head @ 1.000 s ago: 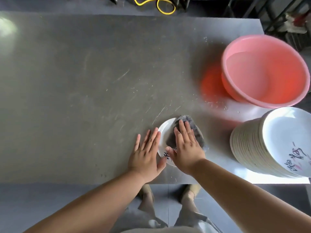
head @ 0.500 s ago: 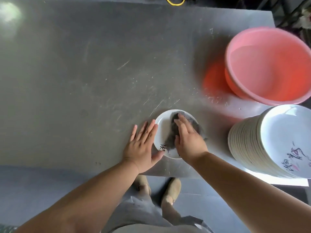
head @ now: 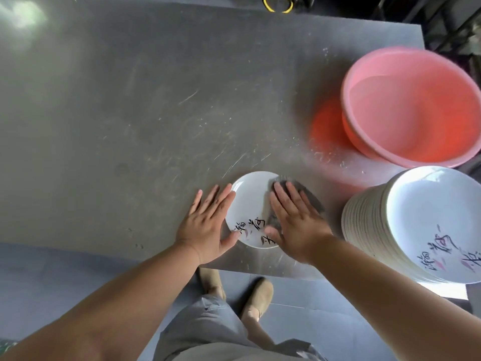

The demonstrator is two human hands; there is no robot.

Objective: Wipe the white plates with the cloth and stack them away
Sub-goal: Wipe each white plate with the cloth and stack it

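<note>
Bracing plate point(head: 250, 201) at left rim with flat left hand point(head: 208, 227), fingers straight; pressing grey cloth point(head: 311, 198) down with right hand point(head: 294, 225), fingers extended. White, black lettering, at table's point(head: 130, 126) near edge.

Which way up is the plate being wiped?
Face up: the plate lies flat on the table, its black lettering and dished inside showing beside the cloth.

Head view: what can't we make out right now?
Head view only.
Cloth: mostly under the right hand; only its far edge shows.
Plate: right part covered by cloth and hand; how clean, unclear.
Plate stack: cut by the right edge; count too fine.
Pink basin: cut by the right edge; contents unclear.
</note>
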